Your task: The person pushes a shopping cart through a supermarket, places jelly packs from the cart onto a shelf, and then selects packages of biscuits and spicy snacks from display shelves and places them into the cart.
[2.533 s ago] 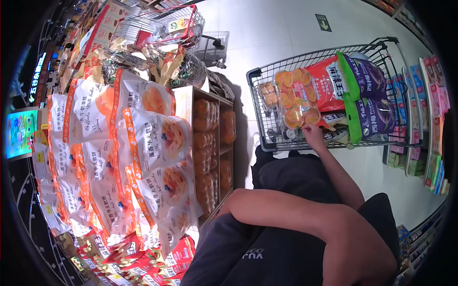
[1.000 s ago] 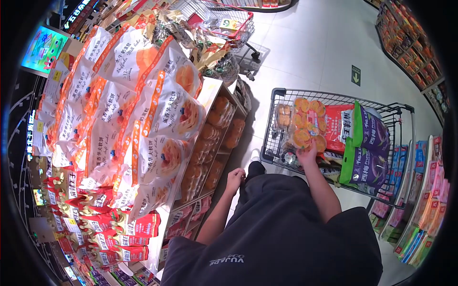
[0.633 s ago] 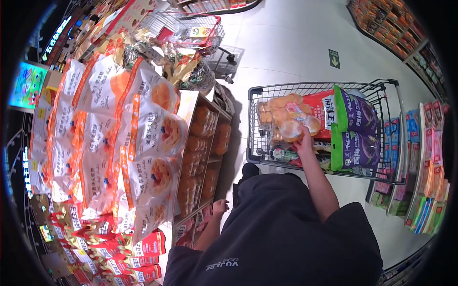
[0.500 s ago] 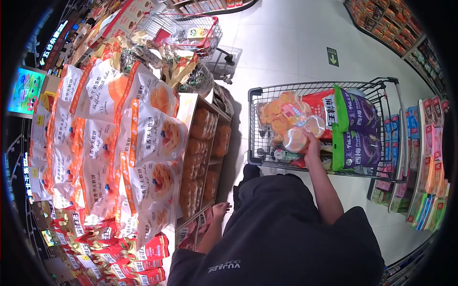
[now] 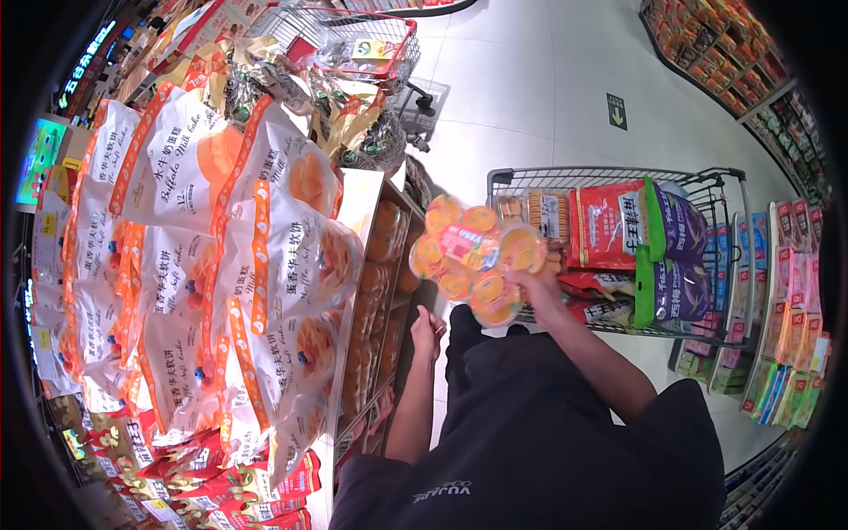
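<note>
My right hand grips the edge of a pack of orange jelly cups, several round cups joined with a printed label in the middle. The pack is in the air at the left end of the shopping cart. In the cart lie a tray of biscuits, a red bag and purple-and-green bags of prunes. My left hand hangs low beside the display shelf, thumb and fingers apart, with nothing in it.
White-and-orange cake bags are stacked high on the left. Below them are red snack bags. A second cart with a red rim stands at the back. Product shelves line the right side; a green arrow sign marks the floor.
My right hand has lifted the jelly cup pack out of the cart and moved it left. Biscuits now show in the cart. My left hand has risen and its fingers have spread.
</note>
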The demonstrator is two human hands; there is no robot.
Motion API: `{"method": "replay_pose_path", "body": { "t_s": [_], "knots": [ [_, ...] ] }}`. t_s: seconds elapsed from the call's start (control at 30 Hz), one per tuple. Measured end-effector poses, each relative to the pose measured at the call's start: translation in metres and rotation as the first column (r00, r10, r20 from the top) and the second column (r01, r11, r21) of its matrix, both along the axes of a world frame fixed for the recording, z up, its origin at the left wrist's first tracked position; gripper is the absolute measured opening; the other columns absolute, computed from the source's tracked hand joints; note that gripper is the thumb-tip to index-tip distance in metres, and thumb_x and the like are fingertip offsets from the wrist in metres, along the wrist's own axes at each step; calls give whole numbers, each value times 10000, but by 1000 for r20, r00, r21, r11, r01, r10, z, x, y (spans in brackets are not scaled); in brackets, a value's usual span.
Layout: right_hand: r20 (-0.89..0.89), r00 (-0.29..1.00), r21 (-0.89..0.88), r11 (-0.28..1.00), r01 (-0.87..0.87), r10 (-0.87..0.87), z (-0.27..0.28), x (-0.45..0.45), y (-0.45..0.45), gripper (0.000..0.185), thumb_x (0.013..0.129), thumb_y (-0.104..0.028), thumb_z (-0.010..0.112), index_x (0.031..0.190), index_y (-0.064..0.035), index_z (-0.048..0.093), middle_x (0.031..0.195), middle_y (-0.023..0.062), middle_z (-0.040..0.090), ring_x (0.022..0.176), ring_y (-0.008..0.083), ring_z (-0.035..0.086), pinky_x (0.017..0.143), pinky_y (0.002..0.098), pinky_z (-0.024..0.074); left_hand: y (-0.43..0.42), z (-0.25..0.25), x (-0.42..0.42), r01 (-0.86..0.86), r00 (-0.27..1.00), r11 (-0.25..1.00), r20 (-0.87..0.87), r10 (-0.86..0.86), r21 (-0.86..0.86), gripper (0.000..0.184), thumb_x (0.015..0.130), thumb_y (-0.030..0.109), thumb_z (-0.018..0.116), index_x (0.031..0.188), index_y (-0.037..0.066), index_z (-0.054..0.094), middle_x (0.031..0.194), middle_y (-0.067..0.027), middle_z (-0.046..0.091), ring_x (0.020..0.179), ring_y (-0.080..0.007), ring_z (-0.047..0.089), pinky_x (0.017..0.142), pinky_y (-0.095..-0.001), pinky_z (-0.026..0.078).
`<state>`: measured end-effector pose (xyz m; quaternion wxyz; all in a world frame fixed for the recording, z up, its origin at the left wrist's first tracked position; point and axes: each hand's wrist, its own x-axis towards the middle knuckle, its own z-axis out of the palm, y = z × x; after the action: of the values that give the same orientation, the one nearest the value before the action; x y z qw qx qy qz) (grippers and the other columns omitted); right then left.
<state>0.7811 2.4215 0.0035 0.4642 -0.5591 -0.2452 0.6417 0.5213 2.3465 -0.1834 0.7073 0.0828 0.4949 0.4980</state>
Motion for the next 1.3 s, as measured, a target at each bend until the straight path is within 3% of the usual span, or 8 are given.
{"method": "replay_pose_path", "body": {
  "t_s": [0.13,0.7,0.77,0.8,0.9,1.1,1.23,1.3],
  "knots": [
    [-91,991,-134,985,-112,100,-28,-52,28,385,748,-126,678,1078,53,591,993,107,650,926,173,620,810,297,489,44,53,-2,-148,954,987,254,158,-58,577,944,586,286,1323,166,398,1310,-27,495,1119,-226,504,867,-391,428],
    [-353,908,-285,898,-334,226,-193,-213,152,425,769,-89,548,1172,44,527,1096,138,625,1002,225,617,920,350,469,103,-71,-130,-718,531,689,559,637,-104,465,926,210,445,1337,-5,409,1384,-156,437,1300,-308,376,1112,-480,242],
    [-361,908,-276,906,-321,212,-206,-235,161,413,770,-92,535,1162,39,537,1079,131,631,985,220,623,909,353,476,102,-72,-138,-673,-29,635,872,489,-379,504,917,219,457,1363,-3,379,1388,-184,421,1317,-317,351,1122,-477,218],
    [-373,905,-255,916,-310,202,-214,-244,166,402,771,-95,523,1151,34,547,1062,125,637,968,215,628,898,355,483,108,-60,-131,-616,678,669,712,182,416,512,924,229,456,1375,5,365,1399,-189,404,1324,-333,334,1128,-463,206],
    [-384,905,-321,893,-316,182,-232,-262,182,349,770,-138,548,1107,-53,579,965,55,654,827,167,633,716,310,503,126,-21,-129,-675,582,735,657,479,62,430,928,241,460,1299,23,452,1298,-167,502,1162,-291,503,1033,-420,372],
    [-128,941,-436,835,-336,312,-222,-276,201,256,841,-193,501,1042,-63,592,811,53,612,702,170,578,574,314,464,116,-57,-116,-658,568,753,642,515,-22,389,928,232,463,1255,23,478,1252,-154,527,1115,-272,524,979,-390,401],
    [540,668,-267,857,-440,512,-204,-268,192,335,772,-189,574,1046,3,587,846,187,662,683,260,654,631,378,513,112,-78,-102,-617,573,784,641,511,-73,358,928,225,466,1221,22,500,1216,-143,548,1078,-257,541,936,-366,424],
    [364,770,-331,846,-418,523,-194,-259,189,305,767,-206,586,991,-1,620,838,191,668,695,294,656,676,381,511,114,-91,-113,-608,578,789,630,518,-90,343,928,221,467,1204,21,510,1197,-138,558,1059,-249,549,915,-354,435]
  ]
}}
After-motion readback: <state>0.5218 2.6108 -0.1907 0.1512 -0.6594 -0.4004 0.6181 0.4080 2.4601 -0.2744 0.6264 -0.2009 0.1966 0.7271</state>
